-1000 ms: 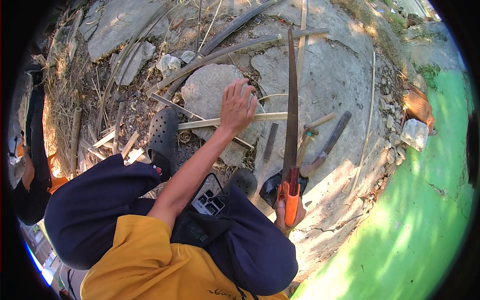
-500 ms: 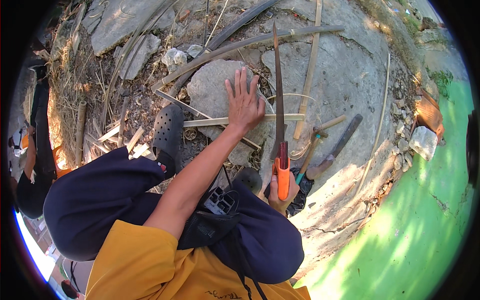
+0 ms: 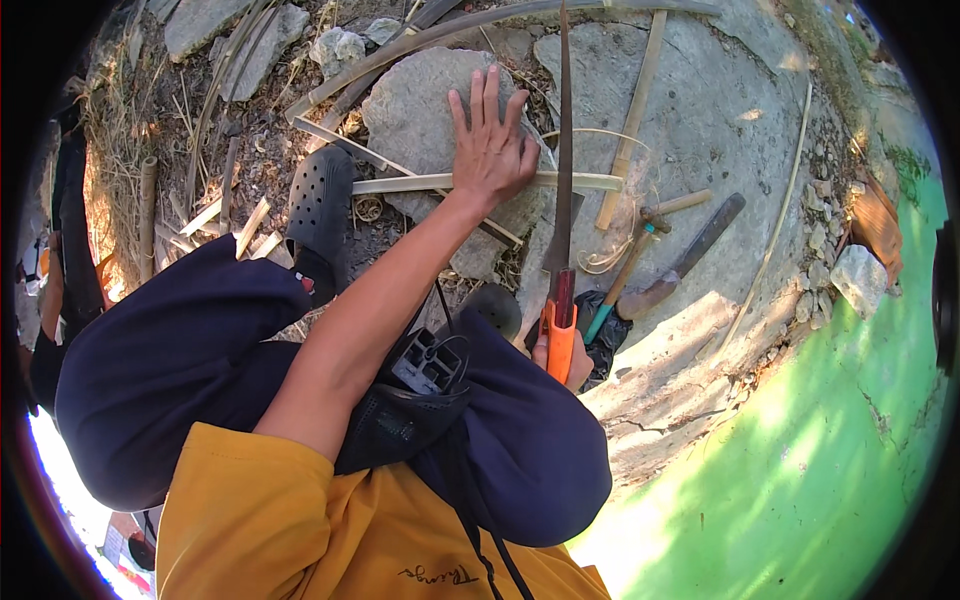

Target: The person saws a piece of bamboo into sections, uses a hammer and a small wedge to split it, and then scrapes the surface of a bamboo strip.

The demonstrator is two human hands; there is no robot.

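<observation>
My left hand [image 3: 493,150] lies flat with its fingers spread on a broad grey stone [image 3: 405,100]. Its palm and heel press down on a pale bamboo strip [image 3: 410,184] that runs crosswise under it. The strip's right end sticks out past the stone. My right hand [image 3: 578,365] grips the orange handle of a hand saw [image 3: 566,130], partly hidden behind that handle. The long, brownish blade points away from me and crosses the strip just right of my left hand.
Right of the saw lie a hammer-like tool [image 3: 627,275], a machete-like blade [image 3: 690,255] and a black plastic bag [image 3: 605,340]. Long bamboo lengths [image 3: 400,45] lie beyond the stone. My dark clog [image 3: 322,205] stands by the strip's left end. A green surface [image 3: 800,460] spreads at right.
The whole scene has shifted upward in the picture. The saw handle is now farther from the strip, nearer to me. My left hand stays on the strip.
</observation>
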